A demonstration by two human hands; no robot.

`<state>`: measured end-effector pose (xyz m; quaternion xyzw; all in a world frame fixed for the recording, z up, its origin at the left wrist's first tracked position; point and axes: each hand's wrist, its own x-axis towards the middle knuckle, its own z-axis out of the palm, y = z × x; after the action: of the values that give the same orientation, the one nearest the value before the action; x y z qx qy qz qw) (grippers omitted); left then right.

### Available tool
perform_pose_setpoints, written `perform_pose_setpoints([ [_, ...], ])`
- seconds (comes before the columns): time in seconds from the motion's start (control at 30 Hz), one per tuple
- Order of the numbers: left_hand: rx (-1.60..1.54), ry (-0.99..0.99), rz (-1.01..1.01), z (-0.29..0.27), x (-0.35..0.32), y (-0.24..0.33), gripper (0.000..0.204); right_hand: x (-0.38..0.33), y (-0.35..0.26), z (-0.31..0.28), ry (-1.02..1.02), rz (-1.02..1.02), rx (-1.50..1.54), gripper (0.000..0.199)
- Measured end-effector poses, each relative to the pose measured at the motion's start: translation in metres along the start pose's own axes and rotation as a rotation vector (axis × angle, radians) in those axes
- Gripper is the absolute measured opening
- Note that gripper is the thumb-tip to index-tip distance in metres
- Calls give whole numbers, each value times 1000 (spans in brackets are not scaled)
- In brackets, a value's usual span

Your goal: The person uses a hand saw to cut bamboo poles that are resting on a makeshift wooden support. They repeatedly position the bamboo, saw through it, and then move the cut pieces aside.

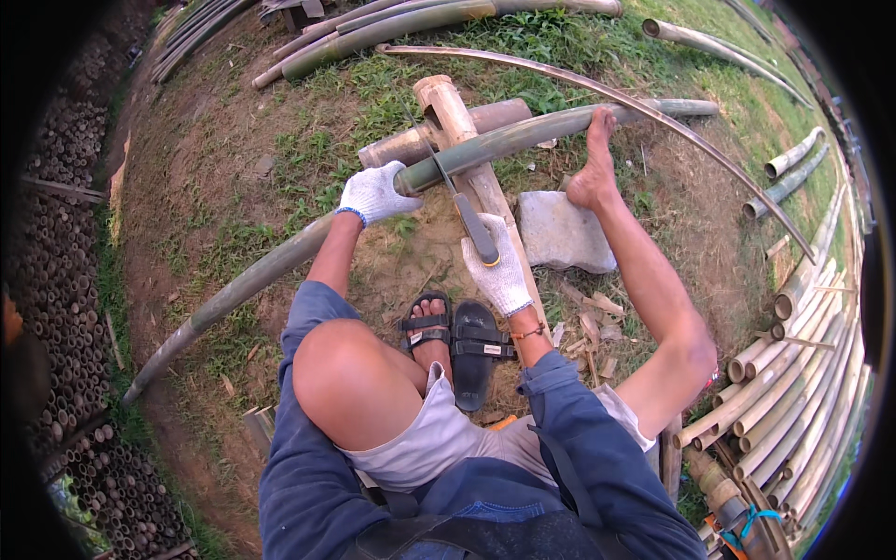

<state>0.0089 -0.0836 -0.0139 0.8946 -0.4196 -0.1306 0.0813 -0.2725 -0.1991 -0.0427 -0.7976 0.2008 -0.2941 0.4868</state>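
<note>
Stacked bamboo ends (67,245) fill 9 o'clock. A green bamboo pole (518,139) runs from 8 to 2 o'clock. At 11, the gloved left hand (375,194) wraps around it. At 12, a saw (475,229) lies blade across the pole, its handle gripped by the gloved right hand (501,276) near centre. At 2, a stone (560,231) and a bare foot (595,166), toes on the pole. At 4, bamboo lengths (793,392) lie piled.

"Counting now: two white knitted gloves (375,193), one metal-bladed, grey-handled saw (465,209)!"

"And here, two black strapped sandals (473,362), one pale blocky stone (562,231). Long, round bamboo poles (523,140)? Too many to count!"
</note>
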Motion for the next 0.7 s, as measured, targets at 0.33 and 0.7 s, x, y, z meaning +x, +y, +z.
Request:
perform_pose_setpoints([
  [0.33,9,-5,18,6,-10,7,86,12,-26,-16,-23,48,-4,44],
  [0.7,-36,-40,3,-1,-3,2,83,-14,-1,2,53,-22,-21,42],
])
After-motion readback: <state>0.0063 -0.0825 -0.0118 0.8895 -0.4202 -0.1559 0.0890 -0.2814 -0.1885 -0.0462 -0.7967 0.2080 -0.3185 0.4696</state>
